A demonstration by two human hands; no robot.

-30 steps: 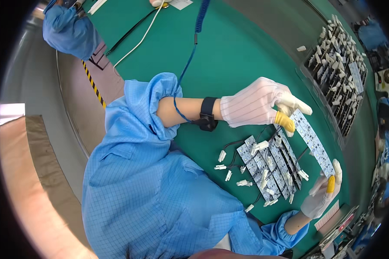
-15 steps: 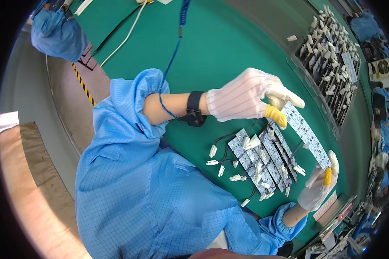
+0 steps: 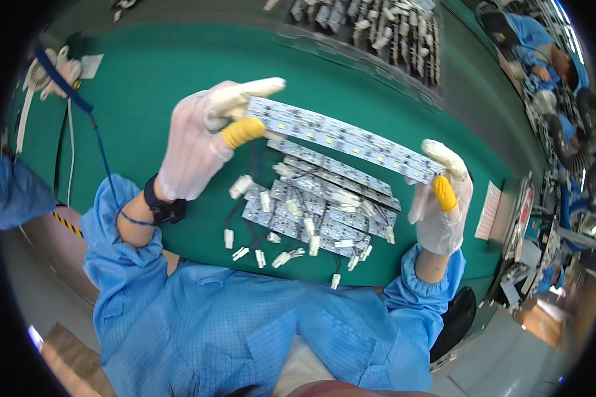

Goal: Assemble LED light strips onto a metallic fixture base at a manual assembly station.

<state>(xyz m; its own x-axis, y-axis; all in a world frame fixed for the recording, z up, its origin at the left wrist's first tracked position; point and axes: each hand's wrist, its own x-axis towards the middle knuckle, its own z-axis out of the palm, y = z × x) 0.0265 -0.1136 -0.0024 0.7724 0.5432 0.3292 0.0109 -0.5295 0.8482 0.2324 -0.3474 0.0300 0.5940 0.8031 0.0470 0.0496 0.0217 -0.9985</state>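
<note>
A long, narrow LED circuit board spans the gap between my two gloved hands, its component side facing up. My left hand pinches its left end with a yellow-capped thumb below and the index finger stretched along the top. At the right end, my right hand grips the board between yellow-capped thumb and fingers. Underneath lies a loose pile of similar LED boards with dark wires and white plug connectors. A black wrist strap with a blue cord circles my left wrist.
Beyond my hands stands a clear plastic tray filled with upright boards and white connectors. A blue coiled cord and a small white fan are at far left. Papers and stacked folders lie right. Another person sits at upper right.
The view has swung round, so tray and pile appear further left. Both hands still hold the board by its ends, and it now slants less steeply.
</note>
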